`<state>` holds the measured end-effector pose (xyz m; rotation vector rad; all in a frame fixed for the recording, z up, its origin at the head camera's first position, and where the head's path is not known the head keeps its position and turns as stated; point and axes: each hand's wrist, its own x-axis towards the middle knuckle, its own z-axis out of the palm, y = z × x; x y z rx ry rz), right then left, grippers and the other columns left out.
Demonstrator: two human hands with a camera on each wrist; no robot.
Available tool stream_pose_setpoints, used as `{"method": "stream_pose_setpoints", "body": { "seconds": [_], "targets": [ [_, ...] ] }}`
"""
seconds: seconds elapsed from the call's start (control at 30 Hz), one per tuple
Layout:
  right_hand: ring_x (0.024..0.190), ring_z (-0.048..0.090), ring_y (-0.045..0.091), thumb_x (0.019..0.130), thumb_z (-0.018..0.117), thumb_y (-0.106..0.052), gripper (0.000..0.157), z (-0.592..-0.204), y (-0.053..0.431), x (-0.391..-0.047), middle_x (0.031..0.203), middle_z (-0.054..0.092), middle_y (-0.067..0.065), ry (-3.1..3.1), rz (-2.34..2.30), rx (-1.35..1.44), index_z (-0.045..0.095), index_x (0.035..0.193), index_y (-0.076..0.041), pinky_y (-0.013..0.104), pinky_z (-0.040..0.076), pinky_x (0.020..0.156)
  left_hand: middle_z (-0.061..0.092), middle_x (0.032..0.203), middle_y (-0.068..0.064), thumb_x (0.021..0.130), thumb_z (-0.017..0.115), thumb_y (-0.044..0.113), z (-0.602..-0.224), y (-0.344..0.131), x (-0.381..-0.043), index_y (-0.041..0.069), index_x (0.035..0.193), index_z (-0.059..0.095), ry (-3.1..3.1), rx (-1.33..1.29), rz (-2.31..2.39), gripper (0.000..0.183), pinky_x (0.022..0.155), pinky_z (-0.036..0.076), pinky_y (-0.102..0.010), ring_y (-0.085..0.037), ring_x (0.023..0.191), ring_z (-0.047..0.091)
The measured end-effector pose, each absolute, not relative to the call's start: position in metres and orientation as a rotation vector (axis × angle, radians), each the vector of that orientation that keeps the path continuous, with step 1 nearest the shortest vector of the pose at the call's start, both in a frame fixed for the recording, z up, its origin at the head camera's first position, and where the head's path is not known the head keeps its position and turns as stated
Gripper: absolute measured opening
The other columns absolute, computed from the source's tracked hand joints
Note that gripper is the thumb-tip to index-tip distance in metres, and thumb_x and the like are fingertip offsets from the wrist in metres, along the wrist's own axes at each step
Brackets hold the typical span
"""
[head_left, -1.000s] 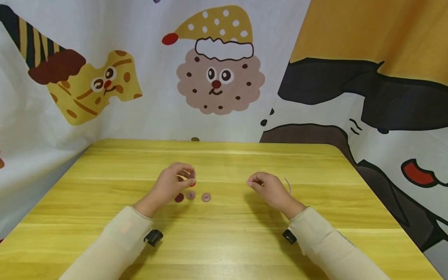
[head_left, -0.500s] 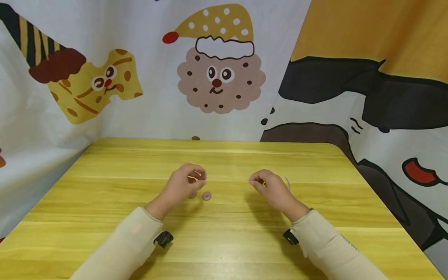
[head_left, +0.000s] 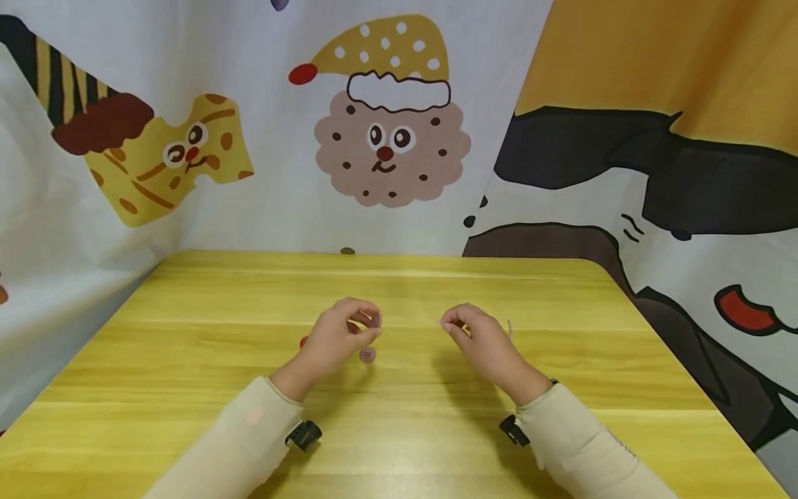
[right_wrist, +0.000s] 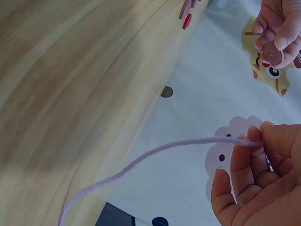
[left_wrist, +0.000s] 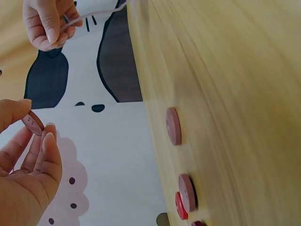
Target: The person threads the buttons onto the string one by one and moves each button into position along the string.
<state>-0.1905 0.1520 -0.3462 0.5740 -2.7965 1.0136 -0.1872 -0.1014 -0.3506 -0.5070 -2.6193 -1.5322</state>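
My left hand (head_left: 337, 334) pinches a round dusty-pink button (left_wrist: 33, 123) with several holes between thumb and fingertips, raised above the table. Opposite it, a short gap away, my right hand (head_left: 483, 339) pinches one end of a lilac cord (right_wrist: 164, 147). A thin pale tip sticks out past those fingertips in the right wrist view. The cord's other end hangs behind the right hand. Under the left hand a pinkish button (head_left: 368, 355) lies on the table, and a red button (head_left: 304, 342) shows at its left. Another pinkish button (left_wrist: 187, 193) leans close to the red one in the left wrist view.
The wooden table (head_left: 399, 423) spreads under both hands. A dark red button (left_wrist: 198, 223) is partly cut off at the left wrist view's lower edge. A printed cartoon curtain (head_left: 268, 208) hangs right behind the table's far edge.
The left hand has moved rightward with its button, closer to the right hand, and now passes over the buttons on the table. The right hand has stayed almost still, holding the cord.
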Motion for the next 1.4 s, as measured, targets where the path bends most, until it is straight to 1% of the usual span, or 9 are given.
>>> {"method": "stream_pose_setpoints", "body": {
  "seconds": [0.13,0.27,0.37,0.53,0.83,0.97,1.2,1.4],
  "targets": [
    [0.084,0.054,0.013,0.097,0.059,-0.011,0.008,-0.344,0.15,-0.187,0.096,0.06,-0.002,-2.806,0.979,0.563,0.065,0.102,-0.011,0.036,0.048,0.077,0.059,0.108,-0.003,0.087,0.071,0.007,-0.35,-0.097,-0.186,0.007,0.104,0.066,-2.601,-0.502,-1.574,0.017,0.083,0.05,-0.035,-0.017,0.096,0.061],
    [0.076,0.05,0.012,0.096,0.061,-0.012,0.008,-0.343,0.147,-0.185,0.093,0.059,-0.003,-2.806,0.965,0.56,0.066,0.102,-0.011,0.032,0.046,0.07,0.058,0.109,-0.003,0.087,0.071,0.007,-0.35,-0.093,-0.184,0.008,0.105,0.066,-2.596,-0.509,-1.616,0.018,0.081,0.049,-0.034,-0.017,0.095,0.06],
    [0.075,0.05,0.012,0.095,0.062,-0.011,0.007,-0.343,0.146,-0.184,0.091,0.059,-0.003,-2.794,0.959,0.574,0.066,0.1,-0.01,0.032,0.046,0.07,0.058,0.109,-0.002,0.087,0.071,0.007,-0.349,-0.09,-0.183,0.01,0.104,0.066,-2.593,-0.498,-1.656,0.018,0.076,0.051,-0.032,-0.017,0.094,0.059],
    [0.078,0.051,0.012,0.095,0.061,-0.01,0.005,-0.344,0.142,-0.183,0.09,0.058,-0.003,-2.785,0.935,0.617,0.065,0.098,-0.01,0.033,0.047,0.072,0.059,0.107,-0.002,0.086,0.072,0.006,-0.348,-0.085,-0.181,0.01,0.103,0.067,-2.584,-0.48,-1.671,0.018,0.072,0.052,-0.03,-0.017,0.092,0.06],
    [0.082,0.051,0.013,0.097,0.057,-0.008,0.005,-0.342,0.134,-0.181,0.094,0.058,-0.002,-2.821,0.942,0.662,0.061,0.098,-0.011,0.034,0.047,0.075,0.061,0.104,-0.003,0.086,0.072,0.004,-0.351,-0.078,-0.182,0.007,0.104,0.068,-2.55,-0.542,-1.631,0.019,0.08,0.051,-0.032,-0.016,0.09,0.061],
    [0.08,0.05,0.013,0.098,0.056,-0.008,0.005,-0.341,0.132,-0.18,0.093,0.058,-0.002,-2.823,0.935,0.68,0.06,0.098,-0.011,0.033,0.047,0.074,0.061,0.103,-0.003,0.086,0.072,0.005,-0.351,-0.075,-0.181,0.007,0.105,0.068,-2.556,-0.558,-1.616,0.019,0.08,0.051,-0.031,-0.015,0.091,0.061],
    [0.077,0.048,0.013,0.098,0.055,-0.008,0.005,-0.341,0.13,-0.178,0.092,0.058,0.0,-2.802,0.941,0.733,0.058,0.097,-0.011,0.033,0.046,0.072,0.061,0.107,-0.005,0.088,0.07,0.007,-0.349,-0.069,-0.178,0.005,0.109,0.066,-2.541,-0.623,-1.662,0.022,0.081,0.051,-0.031,-0.018,0.093,0.061],
    [0.078,0.048,0.013,0.098,0.056,-0.008,0.004,-0.34,0.128,-0.176,0.092,0.057,-0.002,-2.789,0.93,0.736,0.059,0.097,-0.011,0.033,0.046,0.072,0.061,0.106,-0.002,0.088,0.07,0.008,-0.347,-0.064,-0.176,0.008,0.109,0.067,-2.549,-0.609,-1.669,0.021,0.081,0.052,-0.03,-0.015,0.092,0.06]
  ]
}}
